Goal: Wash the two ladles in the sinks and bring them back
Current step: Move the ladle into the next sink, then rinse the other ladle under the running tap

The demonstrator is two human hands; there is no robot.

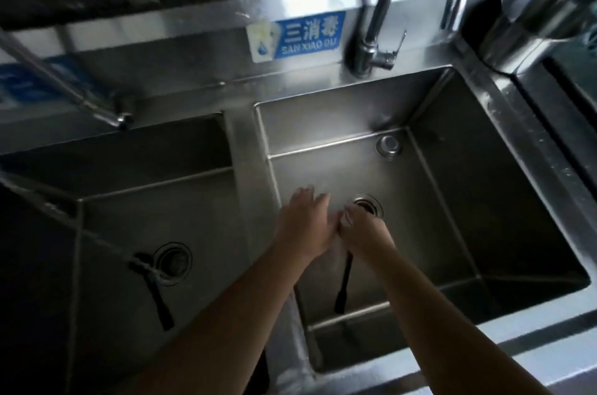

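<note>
Both my hands are down in the right sink (429, 142). My right hand (361, 231) grips a ladle (343, 278) near its bowl; the black handle hangs toward me between my forearms. The bowl is mostly hidden by my fingers, close to the drain (368, 202). My left hand (305, 220) rests against the ladle's bowl with fingers spread. A second ladle (155, 288) with a black handle lies in the left sink (155, 181), its metal bowl end beside that sink's drain (172, 260).
A tall tap (378, 23) stands behind the right sink, and another tap (64, 84) angles over the left sink. A blue sign (308, 34) is on the steel backsplash. A metal pot (536, 23) sits at the far right.
</note>
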